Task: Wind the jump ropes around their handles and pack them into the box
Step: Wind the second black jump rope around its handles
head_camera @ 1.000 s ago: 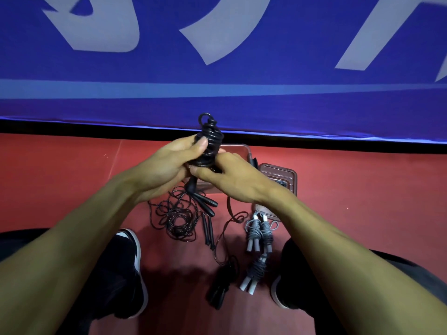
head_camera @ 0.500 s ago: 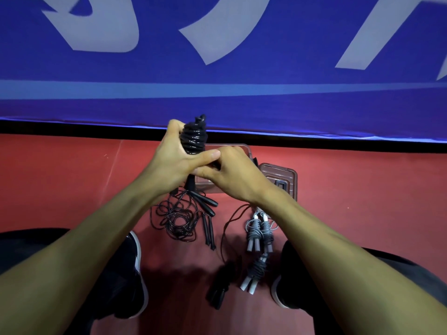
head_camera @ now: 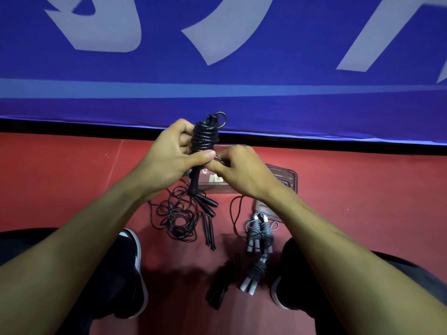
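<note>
Gripping the black jump rope coiled tight around its paired handles (head_camera: 205, 139), the left hand (head_camera: 169, 160) holds it upright above the clear plastic box (head_camera: 219, 187) — the right hand's (head_camera: 238, 172) fingers pinch the rope's loose end beside the coil. Winding looks nearly finished; tucking that end securely comes next — then boxing.

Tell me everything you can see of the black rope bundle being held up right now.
The black rope bundle is a glossy, rubbery-looking cord coiled tightly round black handles, held roughly upright above the red floor, before the clear box. A small cord loop sticks out at its top and the handle ends poke out below. The left hand grips its middle, thumb across the lower coils; the right hand pinches at the lowest coils, what it pinches being hidden.
</note>
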Demonstrator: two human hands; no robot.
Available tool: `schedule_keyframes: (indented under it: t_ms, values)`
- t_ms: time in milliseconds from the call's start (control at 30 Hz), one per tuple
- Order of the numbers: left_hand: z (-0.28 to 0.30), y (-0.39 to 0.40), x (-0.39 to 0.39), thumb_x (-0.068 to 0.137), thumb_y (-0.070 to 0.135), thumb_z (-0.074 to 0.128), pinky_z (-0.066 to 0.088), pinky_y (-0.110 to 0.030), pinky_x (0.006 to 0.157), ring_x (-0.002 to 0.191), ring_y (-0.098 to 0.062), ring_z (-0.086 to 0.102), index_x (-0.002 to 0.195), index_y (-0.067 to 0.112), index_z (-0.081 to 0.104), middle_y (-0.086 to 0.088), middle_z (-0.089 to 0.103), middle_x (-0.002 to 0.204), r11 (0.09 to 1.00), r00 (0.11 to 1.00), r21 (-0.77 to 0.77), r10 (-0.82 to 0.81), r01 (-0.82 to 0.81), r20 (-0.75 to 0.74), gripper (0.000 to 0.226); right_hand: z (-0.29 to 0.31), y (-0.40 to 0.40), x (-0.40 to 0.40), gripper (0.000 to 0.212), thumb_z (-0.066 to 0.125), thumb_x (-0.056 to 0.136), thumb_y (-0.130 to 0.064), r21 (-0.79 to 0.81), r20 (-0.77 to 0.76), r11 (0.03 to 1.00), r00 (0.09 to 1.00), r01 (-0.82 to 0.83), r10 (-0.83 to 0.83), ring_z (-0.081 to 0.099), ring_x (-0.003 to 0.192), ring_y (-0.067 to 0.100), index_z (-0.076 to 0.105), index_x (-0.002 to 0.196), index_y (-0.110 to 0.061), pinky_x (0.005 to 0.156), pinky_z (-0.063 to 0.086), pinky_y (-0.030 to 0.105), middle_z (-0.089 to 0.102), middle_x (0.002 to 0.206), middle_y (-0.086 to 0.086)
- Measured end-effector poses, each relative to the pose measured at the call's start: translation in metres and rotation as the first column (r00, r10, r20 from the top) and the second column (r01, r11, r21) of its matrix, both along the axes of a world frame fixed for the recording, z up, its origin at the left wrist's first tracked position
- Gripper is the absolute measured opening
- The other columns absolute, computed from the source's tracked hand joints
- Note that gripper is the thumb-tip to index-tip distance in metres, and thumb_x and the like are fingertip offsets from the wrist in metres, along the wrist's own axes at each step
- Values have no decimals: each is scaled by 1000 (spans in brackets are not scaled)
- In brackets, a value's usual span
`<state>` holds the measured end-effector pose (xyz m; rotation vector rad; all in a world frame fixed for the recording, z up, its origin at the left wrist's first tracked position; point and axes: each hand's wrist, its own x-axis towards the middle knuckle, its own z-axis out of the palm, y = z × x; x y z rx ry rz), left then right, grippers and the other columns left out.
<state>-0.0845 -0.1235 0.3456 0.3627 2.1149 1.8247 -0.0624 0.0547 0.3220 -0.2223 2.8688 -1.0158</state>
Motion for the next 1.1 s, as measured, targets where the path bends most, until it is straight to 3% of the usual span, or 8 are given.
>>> schedule_keyframes:
  t_ms: [167,300,400,500,667,767,867,1100]
  values:
    - [-2,7,0,76,20,89,51,-23,69,69,-4,62,102,18,43,7,63,83,981,983,-114,146,-159,-110,53,13,-15,8,26,74,89,-43,-161,71,965,973,-204,218,58,63,11,61,81,-22,63,47,26,63,69,-9]
    - [-3,7,3,68,48,80,52,-27,75,79,-5,60,107,26,51,10,60,88,996,999,-83,30,-32,-29,53,12,-11,9,20,67,96,-39,-177,-2,964,980,-197,200,61,71,7,66,85,-23,68,47,24,68,77,-10]
    - [-1,8,5,91,46,63,50,-36,94,100,-12,61,124,9,57,-2,65,109,989,984,131,-94,74,153,50,5,-7,7,28,58,102,-37,-97,-6,976,981,-194,194,58,64,4,72,96,-13,63,42,17,63,67,-8]
    - [2,3,3,105,33,43,52,-45,102,111,-20,65,138,2,49,-13,64,133,967,959,243,-137,75,249,45,1,-2,4,33,61,99,-42,-80,-28,990,993,-120,118,51,54,7,64,70,-27,58,40,24,52,53,-7]
    - [1,0,-2,93,19,68,59,-33,87,102,-20,71,121,8,61,-10,73,109,979,985,194,-95,67,143,31,1,-1,2,65,70,81,-67,7,-46,995,994,97,-97,42,46,17,46,50,-15,50,36,33,44,44,-1]
    - [-1,3,-2,83,9,79,57,-25,78,87,-11,71,115,5,60,-2,71,96,994,998,104,33,-39,54,38,4,-8,3,54,71,85,-60,-39,-38,999,999,-26,24,42,48,14,52,59,-16,51,32,32,44,48,-4]
    - [-3,9,3,82,7,81,53,-21,70,77,-6,63,111,12,52,3,61,87,988,988,9,152,-152,-9,42,-1,-16,5,56,63,81,-70,-107,-24,989,995,-102,100,56,57,15,64,76,-14,59,50,40,63,63,2]
    - [-3,12,10,87,38,77,57,-28,81,102,-11,68,130,13,49,-9,67,117,992,992,126,-41,26,118,57,-10,-15,5,67,35,80,-78,44,-70,995,993,-95,98,68,74,23,65,97,-22,70,58,44,72,81,-3]
